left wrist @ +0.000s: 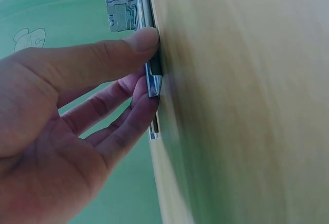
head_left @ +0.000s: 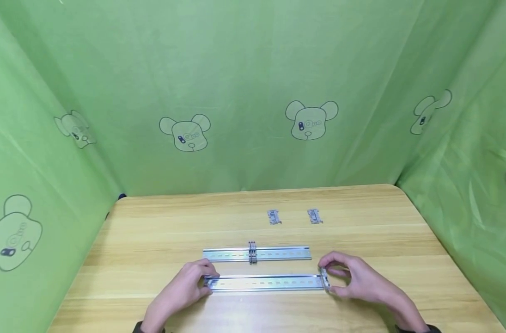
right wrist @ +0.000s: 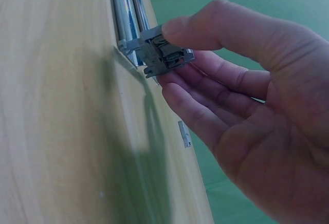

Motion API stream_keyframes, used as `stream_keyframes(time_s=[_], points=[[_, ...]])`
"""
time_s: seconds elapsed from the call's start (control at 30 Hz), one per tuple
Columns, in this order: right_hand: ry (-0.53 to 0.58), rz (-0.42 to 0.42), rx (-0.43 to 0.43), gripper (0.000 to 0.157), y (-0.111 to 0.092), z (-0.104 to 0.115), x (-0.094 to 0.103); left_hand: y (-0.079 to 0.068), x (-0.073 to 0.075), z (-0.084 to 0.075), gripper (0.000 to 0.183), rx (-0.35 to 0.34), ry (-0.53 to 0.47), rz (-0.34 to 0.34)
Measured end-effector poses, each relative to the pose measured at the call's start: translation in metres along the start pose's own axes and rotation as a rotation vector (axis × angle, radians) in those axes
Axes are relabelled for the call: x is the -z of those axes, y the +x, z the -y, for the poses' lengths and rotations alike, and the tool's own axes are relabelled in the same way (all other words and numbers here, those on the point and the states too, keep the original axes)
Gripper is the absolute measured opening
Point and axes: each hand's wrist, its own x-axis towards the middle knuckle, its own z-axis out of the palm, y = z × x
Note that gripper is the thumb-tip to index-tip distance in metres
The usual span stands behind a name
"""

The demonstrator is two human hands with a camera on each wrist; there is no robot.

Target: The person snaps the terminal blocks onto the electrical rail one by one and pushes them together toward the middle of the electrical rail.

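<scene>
A slotted metal DIN rail [head_left: 269, 282] lies across the front of the wooden table. Its left end is pinched between the thumb and fingers of my left hand [head_left: 190, 283], as the left wrist view [left wrist: 152, 77] also shows. My right hand [head_left: 354, 280] pinches a grey terminal block [right wrist: 159, 52] by its sides at the rail's right end. In the right wrist view the block sits against the rail end; whether it is clipped on cannot be told. Behind lies a shorter-looking second rail [head_left: 283, 253] with a few grey terminal blocks [head_left: 252, 253] standing at its middle.
Two loose grey terminal blocks [head_left: 274, 217] [head_left: 314, 216] lie flat farther back on the wooden table [head_left: 186, 217]. Green curtains [head_left: 248, 162] with bear-head prints hang behind the table and along both sides.
</scene>
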Motion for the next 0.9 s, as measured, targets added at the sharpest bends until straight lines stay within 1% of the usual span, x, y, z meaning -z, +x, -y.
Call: stream_keyframes(time_s=[0.23, 0.37, 0.43, 0.5, 0.6, 0.67, 0.7, 0.77, 0.9], points=[[0.014, 0.003, 0.003, 0.053, 0.002, -0.001, -0.006, -0.001, -0.001, 0.002, 0.032, 0.002, -0.001, 0.006], [0.052, 0.002, 0.009, 0.051, 0.009, 0.001, -0.014, 0.0, -0.001, 0.002, 0.032, 0.002, -0.002, 0.006], [0.045, -0.003, 0.022, 0.05, 0.013, 0.002, -0.02, 0.001, -0.001, 0.002, 0.032, 0.001, -0.004, 0.006], [0.004, -0.016, 0.045, 0.049, 0.019, 0.005, -0.026, 0.001, -0.002, 0.002, 0.032, -0.004, -0.002, 0.002], [-0.104, -0.049, 0.082, 0.049, 0.027, 0.009, -0.036, 0.001, -0.001, 0.001, 0.03, -0.011, -0.002, 0.0], [-0.172, -0.071, 0.095, 0.05, 0.033, 0.012, -0.043, 0.001, -0.001, 0.001, 0.029, -0.012, -0.003, 0.0], [-0.187, -0.079, 0.096, 0.051, 0.035, 0.013, -0.047, 0.001, -0.001, 0.001, 0.029, -0.013, -0.004, 0.001], [-0.175, -0.082, 0.098, 0.052, 0.04, 0.015, -0.053, 0.001, -0.001, 0.001, 0.029, -0.011, -0.005, 0.001], [-0.09, -0.072, 0.111, 0.051, 0.048, 0.022, -0.067, 0.001, -0.001, 0.001, 0.029, -0.012, -0.003, 0.001]])
